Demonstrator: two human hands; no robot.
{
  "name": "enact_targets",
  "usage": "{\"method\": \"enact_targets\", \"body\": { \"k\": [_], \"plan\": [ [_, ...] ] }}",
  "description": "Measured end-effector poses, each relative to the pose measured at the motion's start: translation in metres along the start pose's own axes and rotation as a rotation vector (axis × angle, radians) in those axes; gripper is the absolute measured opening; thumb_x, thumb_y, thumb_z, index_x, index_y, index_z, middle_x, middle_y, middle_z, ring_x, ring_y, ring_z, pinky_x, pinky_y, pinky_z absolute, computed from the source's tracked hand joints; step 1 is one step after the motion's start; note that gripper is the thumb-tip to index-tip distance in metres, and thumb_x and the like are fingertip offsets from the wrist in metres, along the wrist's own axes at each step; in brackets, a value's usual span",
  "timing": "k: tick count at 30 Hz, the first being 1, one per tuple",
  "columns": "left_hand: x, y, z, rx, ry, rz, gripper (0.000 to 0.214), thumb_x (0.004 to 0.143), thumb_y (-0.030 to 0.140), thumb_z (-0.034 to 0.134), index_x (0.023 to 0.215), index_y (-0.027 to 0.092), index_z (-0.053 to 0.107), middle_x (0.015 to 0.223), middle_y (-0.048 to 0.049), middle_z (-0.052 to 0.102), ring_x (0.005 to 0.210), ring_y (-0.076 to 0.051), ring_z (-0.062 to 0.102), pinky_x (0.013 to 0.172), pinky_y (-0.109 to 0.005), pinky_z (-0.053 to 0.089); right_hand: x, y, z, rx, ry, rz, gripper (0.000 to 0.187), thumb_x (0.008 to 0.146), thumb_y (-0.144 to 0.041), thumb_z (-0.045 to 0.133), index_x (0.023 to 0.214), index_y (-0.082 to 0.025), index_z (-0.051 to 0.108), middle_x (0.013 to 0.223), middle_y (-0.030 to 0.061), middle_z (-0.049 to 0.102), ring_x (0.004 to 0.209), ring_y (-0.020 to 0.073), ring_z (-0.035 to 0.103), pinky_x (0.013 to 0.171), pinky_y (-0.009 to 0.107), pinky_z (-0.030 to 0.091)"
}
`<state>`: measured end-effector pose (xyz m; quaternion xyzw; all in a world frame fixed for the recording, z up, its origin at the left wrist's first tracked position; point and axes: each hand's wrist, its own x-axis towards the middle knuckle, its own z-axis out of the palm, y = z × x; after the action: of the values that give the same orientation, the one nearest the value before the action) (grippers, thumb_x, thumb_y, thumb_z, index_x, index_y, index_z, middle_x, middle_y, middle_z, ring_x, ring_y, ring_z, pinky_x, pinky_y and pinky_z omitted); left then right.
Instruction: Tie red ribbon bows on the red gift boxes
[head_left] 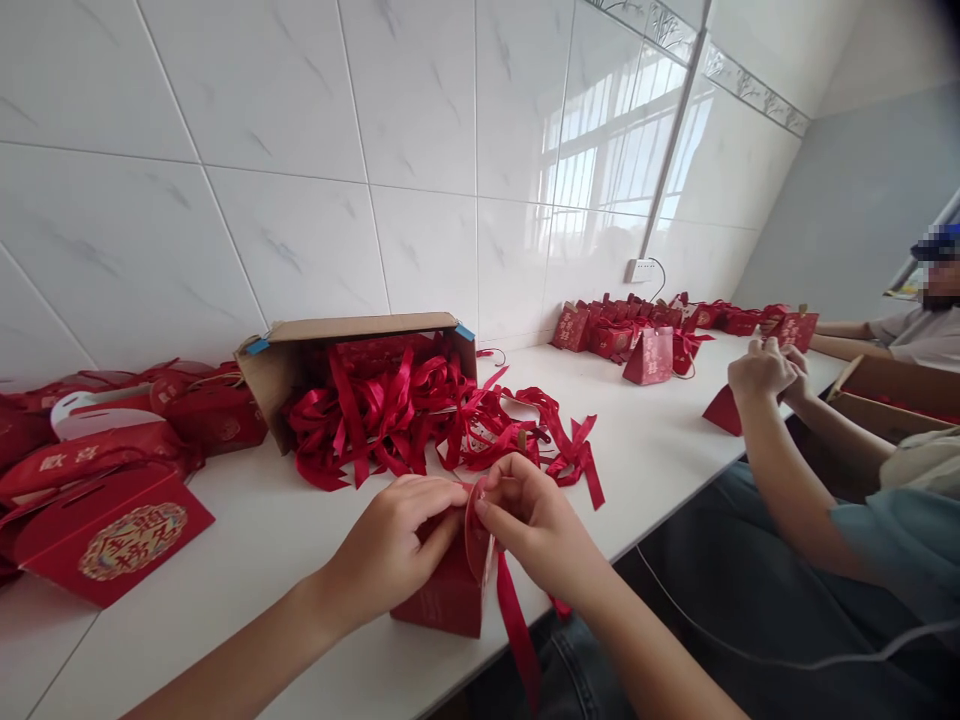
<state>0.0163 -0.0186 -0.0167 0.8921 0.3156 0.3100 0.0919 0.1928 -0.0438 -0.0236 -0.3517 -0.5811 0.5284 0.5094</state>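
Note:
A red paper gift box stands on the near edge of the white table, turned partly sideways. My left hand is closed around its upper part, with the thumb along the near side. At the rounded top flap, the thumb and fingers of my right hand pinch a red ribbon. The ribbon's tail hangs below that hand, past the table edge. My fingers hide just where the ribbon meets the flap.
Behind my hands, a cardboard carton lies on its side, spilling red ribbons. Red gift boxes crowd the left; more boxes line the wall. At right, a co-worker's hands hold a red box; another person sits beyond.

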Motion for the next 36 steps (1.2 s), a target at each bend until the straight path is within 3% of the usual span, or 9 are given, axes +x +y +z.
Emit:
{"method": "enact_targets", "body": {
  "k": [8, 12, 16, 22, 25, 27, 31, 33, 36],
  "plan": [
    [0.001, -0.001, -0.001, 0.138, 0.118, 0.136, 0.022, 0.087, 0.012, 0.048, 0.092, 0.02, 0.069, 0.094, -0.0051, 0.07, 0.104, -0.022, 0.058, 0.089, -0.035, 0.05, -0.001, 0.0, 0.0, -0.195, 0.043, -0.086, 0.009, 0.083, -0.025, 0.055, 0.085, -0.022, 0.047, 0.074, -0.0006, 0.057, 0.065, 0.0132, 0.052, 0.059, 0.026, 0.04],
    [0.002, 0.001, -0.009, 0.241, 0.252, 0.113, 0.021, 0.086, 0.014, 0.053, 0.093, 0.022, 0.071, 0.085, -0.0034, 0.071, 0.093, -0.023, 0.059, 0.082, -0.039, 0.049, -0.003, 0.0, -0.005, -0.49, 0.167, -0.234, 0.012, 0.086, -0.031, 0.056, 0.092, -0.021, 0.058, 0.095, 0.0071, 0.062, 0.09, 0.021, 0.057, 0.08, 0.036, 0.046],
    [0.003, 0.005, -0.022, 0.148, 0.375, 0.052, 0.021, 0.085, 0.015, 0.058, 0.098, 0.025, 0.071, 0.085, -0.0018, 0.07, 0.083, -0.019, 0.061, 0.076, -0.035, 0.049, 0.001, -0.01, -0.002, -0.451, 0.125, -0.3, 0.025, 0.091, -0.035, 0.05, 0.108, -0.023, 0.063, 0.115, 0.0092, 0.059, 0.11, 0.0227, 0.053, 0.096, 0.039, 0.04],
    [0.0, 0.018, -0.037, 0.048, 0.432, -0.04, 0.016, 0.085, 0.017, 0.057, 0.094, 0.024, 0.069, 0.094, -0.0017, 0.068, 0.085, -0.017, 0.062, 0.078, -0.031, 0.048, 0.011, -0.032, 0.011, -0.227, -0.087, -0.104, 0.022, 0.086, -0.04, 0.057, 0.088, -0.02, 0.065, 0.083, 0.0038, 0.064, 0.078, 0.0165, 0.058, 0.066, 0.028, 0.046],
    [-0.003, 0.024, -0.046, 0.153, 0.333, -0.134, 0.007, 0.084, 0.021, 0.057, 0.087, 0.022, 0.063, 0.091, -0.0023, 0.065, 0.086, -0.019, 0.06, 0.079, -0.034, 0.046, 0.012, -0.047, 0.008, -0.091, -0.057, -0.117, 0.021, 0.084, -0.039, 0.061, 0.079, -0.019, 0.064, 0.071, 0.0007, 0.059, 0.061, 0.0106, 0.052, 0.054, 0.023, 0.042],
    [-0.006, 0.026, -0.051, 0.218, 0.153, -0.27, 0.009, 0.081, 0.028, 0.058, 0.087, 0.022, 0.058, 0.087, -0.0023, 0.064, 0.083, -0.021, 0.059, 0.075, -0.035, 0.047, 0.009, -0.063, 0.003, 0.003, 0.032, -0.172, 0.017, 0.083, -0.036, 0.064, 0.078, -0.02, 0.064, 0.069, -0.0002, 0.058, 0.058, 0.0091, 0.05, 0.05, 0.021, 0.04],
    [-0.008, 0.028, -0.059, 0.201, -0.207, -0.556, 0.016, 0.081, 0.038, 0.055, 0.087, 0.024, 0.054, 0.079, 0.0, 0.064, 0.072, -0.02, 0.06, 0.059, -0.03, 0.045, 0.004, -0.097, -0.004, 0.117, 0.248, -0.469, 0.01, 0.085, -0.026, 0.061, 0.076, -0.023, 0.065, 0.07, 0.0003, 0.057, 0.064, 0.0105, 0.053, 0.058, 0.022, 0.044],
    [-0.006, 0.028, -0.061, 0.141, -0.26, -0.623, 0.012, 0.084, 0.036, 0.05, 0.087, 0.025, 0.053, 0.076, 0.002, 0.065, 0.067, -0.018, 0.06, 0.055, -0.027, 0.042, 0.004, -0.105, -0.003, 0.117, 0.283, -0.544, 0.014, 0.086, -0.027, 0.057, 0.073, -0.023, 0.062, 0.065, -0.0009, 0.052, 0.059, 0.0097, 0.049, 0.055, 0.022, 0.041],
    [-0.003, 0.026, -0.062, 0.071, -0.233, -0.685, 0.012, 0.087, 0.036, 0.047, 0.09, 0.024, 0.051, 0.075, 0.0029, 0.067, 0.063, -0.016, 0.059, 0.051, -0.025, 0.038, 0.01, -0.095, 0.007, 0.03, 0.271, -0.374, 0.018, 0.085, -0.034, 0.058, 0.071, -0.022, 0.058, 0.061, -0.0025, 0.047, 0.052, 0.0087, 0.042, 0.046, 0.022, 0.033]
  ]
}}
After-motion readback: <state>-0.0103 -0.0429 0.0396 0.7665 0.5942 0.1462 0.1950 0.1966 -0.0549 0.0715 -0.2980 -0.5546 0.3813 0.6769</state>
